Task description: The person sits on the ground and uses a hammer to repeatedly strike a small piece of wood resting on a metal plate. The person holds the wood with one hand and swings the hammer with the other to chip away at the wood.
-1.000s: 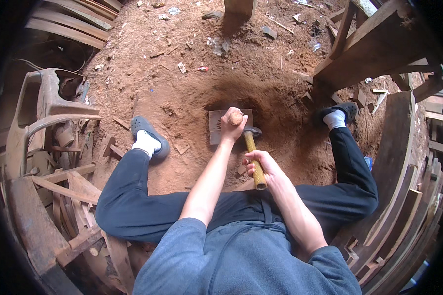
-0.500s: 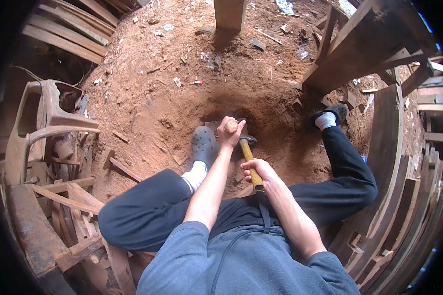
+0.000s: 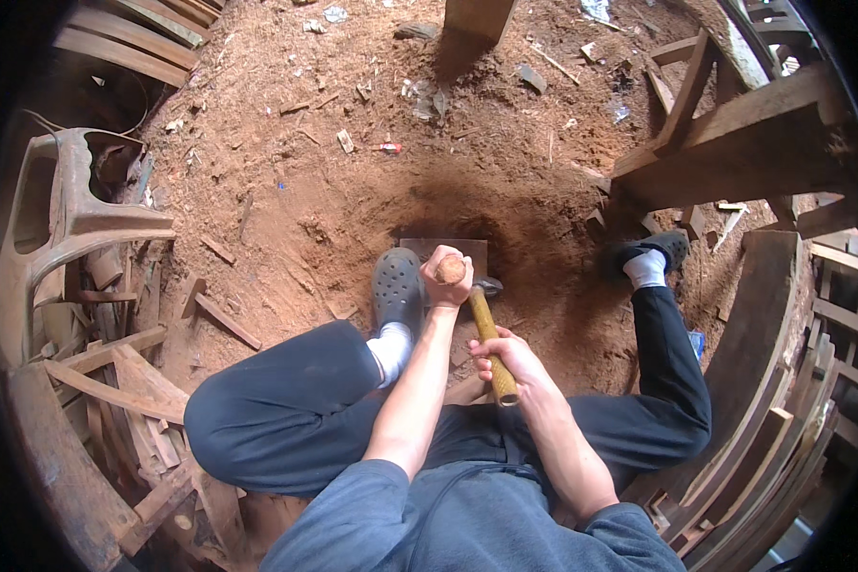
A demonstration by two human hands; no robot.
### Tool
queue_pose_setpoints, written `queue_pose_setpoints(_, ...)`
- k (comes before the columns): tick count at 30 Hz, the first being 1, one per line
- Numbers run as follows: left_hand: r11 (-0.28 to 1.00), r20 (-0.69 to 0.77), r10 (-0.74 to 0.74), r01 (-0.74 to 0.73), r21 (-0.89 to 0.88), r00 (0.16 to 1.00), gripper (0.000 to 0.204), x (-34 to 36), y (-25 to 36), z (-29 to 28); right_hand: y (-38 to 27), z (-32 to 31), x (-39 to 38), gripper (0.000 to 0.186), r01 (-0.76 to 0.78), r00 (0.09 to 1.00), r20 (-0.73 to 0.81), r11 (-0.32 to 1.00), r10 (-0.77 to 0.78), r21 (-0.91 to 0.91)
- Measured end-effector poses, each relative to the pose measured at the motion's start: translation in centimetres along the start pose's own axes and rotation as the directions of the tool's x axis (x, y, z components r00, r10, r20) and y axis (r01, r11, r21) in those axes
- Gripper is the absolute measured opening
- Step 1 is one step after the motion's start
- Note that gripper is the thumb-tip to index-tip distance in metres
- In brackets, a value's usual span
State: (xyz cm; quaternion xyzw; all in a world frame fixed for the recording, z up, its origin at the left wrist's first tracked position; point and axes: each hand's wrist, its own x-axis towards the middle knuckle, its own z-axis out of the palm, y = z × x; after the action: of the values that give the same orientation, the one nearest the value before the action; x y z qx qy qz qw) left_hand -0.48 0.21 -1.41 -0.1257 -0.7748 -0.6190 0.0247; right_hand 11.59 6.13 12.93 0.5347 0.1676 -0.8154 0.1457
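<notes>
My left hand (image 3: 442,289) is closed round an upright chisel, whose round wooden handle end (image 3: 450,271) shows above the fist. The blade is hidden beneath the hand. Under and behind that fist lies a flat piece of wood (image 3: 473,250) on the sawdust, partly covered. My right hand (image 3: 517,362) grips a hammer by its yellowish handle (image 3: 484,319), low down near the butt. The dark hammer head (image 3: 489,284) sits just right of my left fist, with a small gap between it and the chisel's top as seen from above.
My feet, in grey clogs (image 3: 398,291), flank the work. A worn plastic chair (image 3: 95,229) and wood scraps (image 3: 143,381) crowd the left. Long planks (image 3: 744,353) line the right, below a thick timber beam (image 3: 744,143). A wooden post (image 3: 477,19) stands ahead on sawdust-covered ground.
The view has shifted slightly. My left fist with the chisel has come a little nearer to me, and more of the flat wood shows behind it. Both grips are unchanged.
</notes>
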Motion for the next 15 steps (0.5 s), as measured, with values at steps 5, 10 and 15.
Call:
queue_pose_setpoints(5, 0.998, 0.229, -0.027, 0.041, -0.057, 0.973, 0.016, 1.3, 0.2, -1.4, -2.3, -0.1, -0.1, 0.055, -0.079, 0.995, 0.054, 0.997, 0.079, 0.003)
queue_pose_setpoints(10, 0.997, 0.377, -0.009, 0.036, -0.064, 0.926, 0.015, 2.7, -0.1, -2.1, -4.2, -0.2, 0.2, 0.033, -0.138, 0.985, 0.109, 0.990, 0.136, 0.009)
queue_pose_setpoints(15, 0.998, 0.210, 0.041, -0.032, -0.050, 0.977, 0.016, 1.9, 0.0, -1.3, -4.1, 0.0, 0.5, 0.038, -0.163, 0.983, 0.087, 0.987, 0.161, 0.016)
